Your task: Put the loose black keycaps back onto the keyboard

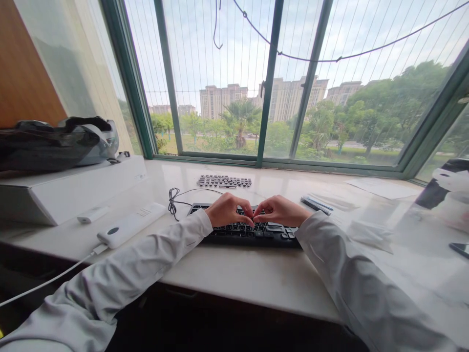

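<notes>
A black keyboard [252, 239] lies on the white sill in front of me, and many of its key positions look bare. My left hand [227, 210] and my right hand [283, 210] come together over its middle, thumbs and fingers pinched with the tips almost touching. Whatever small thing sits between the fingertips is too small to make out. Behind the keyboard, loose black keycaps [224, 181] are laid out in rows. A coiled black cable [173, 200] runs from the keyboard's left side.
A white power bank [132, 226] with a plugged-in cable lies left of the keyboard. Farther left a white box [73, 188] carries a dark bag [58, 144]. Pens [317, 204] and clear plastic bags [370, 232] lie to the right. The window [262, 161] closes off the back.
</notes>
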The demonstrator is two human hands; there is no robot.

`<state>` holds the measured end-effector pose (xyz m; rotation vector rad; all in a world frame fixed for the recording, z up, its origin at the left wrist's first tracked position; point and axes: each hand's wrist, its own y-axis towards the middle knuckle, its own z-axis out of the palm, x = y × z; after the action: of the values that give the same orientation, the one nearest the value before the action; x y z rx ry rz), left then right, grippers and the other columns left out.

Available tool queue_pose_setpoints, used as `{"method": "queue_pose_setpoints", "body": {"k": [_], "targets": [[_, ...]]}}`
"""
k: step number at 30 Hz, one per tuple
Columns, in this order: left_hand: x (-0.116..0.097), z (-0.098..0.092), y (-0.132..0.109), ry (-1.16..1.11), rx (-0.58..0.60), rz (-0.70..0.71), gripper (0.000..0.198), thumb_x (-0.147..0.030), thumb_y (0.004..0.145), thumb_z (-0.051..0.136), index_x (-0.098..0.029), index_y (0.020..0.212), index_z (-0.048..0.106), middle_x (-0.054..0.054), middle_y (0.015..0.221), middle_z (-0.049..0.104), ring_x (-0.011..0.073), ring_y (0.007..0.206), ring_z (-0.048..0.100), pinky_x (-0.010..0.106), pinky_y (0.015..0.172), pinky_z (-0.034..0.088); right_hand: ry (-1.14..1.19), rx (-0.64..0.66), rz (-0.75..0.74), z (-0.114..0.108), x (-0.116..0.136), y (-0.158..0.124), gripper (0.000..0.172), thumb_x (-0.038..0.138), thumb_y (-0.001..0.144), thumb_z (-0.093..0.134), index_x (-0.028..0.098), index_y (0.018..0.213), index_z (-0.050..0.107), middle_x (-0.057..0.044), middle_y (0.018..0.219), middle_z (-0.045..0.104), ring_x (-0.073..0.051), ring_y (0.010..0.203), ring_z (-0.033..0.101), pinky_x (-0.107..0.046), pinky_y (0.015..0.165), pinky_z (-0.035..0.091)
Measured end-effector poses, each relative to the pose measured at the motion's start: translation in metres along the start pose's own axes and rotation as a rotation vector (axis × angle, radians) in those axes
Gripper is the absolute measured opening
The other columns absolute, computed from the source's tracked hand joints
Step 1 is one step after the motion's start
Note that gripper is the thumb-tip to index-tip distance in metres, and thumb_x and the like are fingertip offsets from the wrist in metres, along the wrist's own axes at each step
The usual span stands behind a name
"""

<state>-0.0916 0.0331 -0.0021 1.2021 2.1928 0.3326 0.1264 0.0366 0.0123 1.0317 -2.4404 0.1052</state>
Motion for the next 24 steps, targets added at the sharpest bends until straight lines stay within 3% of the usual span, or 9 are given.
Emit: {"method": "queue_pose_setpoints", "body": {"k": [3,6,12,24], "targets": [[0.003,-0.001,-0.001,-0.032,0.156,0.102,0.027,-0.045,0.071,0.071,-0.021,0.083,0.074,-0.001,0.069,0.071,0.0067,0.053,0.052,0.019,0.053,0.036,0.058,0.154,0.025,0.0,0.0,-0.001,0.046,0.057,0.073,0.06,0.017,0.091,0.075,0.004,0.057,0.052,-0.007,0.054,0.034,-0.022,0.052,0.023],[0.008,-0.002,-0.002,-0.003,0.223,0.144,0.026,-0.044,0.075,0.068,-0.022,0.087,0.076,0.0,0.066,0.07,0.0065,0.049,0.05,0.019,0.05,0.034,0.065,0.2,0.039,0.003,0.001,-0.001,0.045,0.056,0.071,0.062,0.019,0.093,0.074,0.004,0.059,0.053,-0.007,0.053,0.034,-0.022,0.051,0.023],[0.011,-0.005,-0.005,0.011,0.271,0.18,0.025,-0.042,0.076,0.066,-0.023,0.09,0.076,0.004,0.067,0.071,0.0069,0.049,0.052,0.018,0.049,0.034,0.017,0.219,0.063,0.007,0.009,0.001,0.044,0.056,0.069,0.064,0.021,0.094,0.074,0.005,0.056,0.048,-0.007,0.052,0.036,-0.023,0.05,0.024],[0.007,-0.007,-0.007,0.1,0.257,0.158,0.022,-0.037,0.075,0.066,-0.025,0.091,0.076,0.004,0.063,0.071,0.0059,0.045,0.051,0.018,0.048,0.035,-0.029,0.21,0.07,0.008,0.01,0.0,0.041,0.055,0.069,0.064,0.023,0.092,0.074,0.005,0.055,0.049,-0.008,0.051,0.039,-0.022,0.049,0.025]]}}
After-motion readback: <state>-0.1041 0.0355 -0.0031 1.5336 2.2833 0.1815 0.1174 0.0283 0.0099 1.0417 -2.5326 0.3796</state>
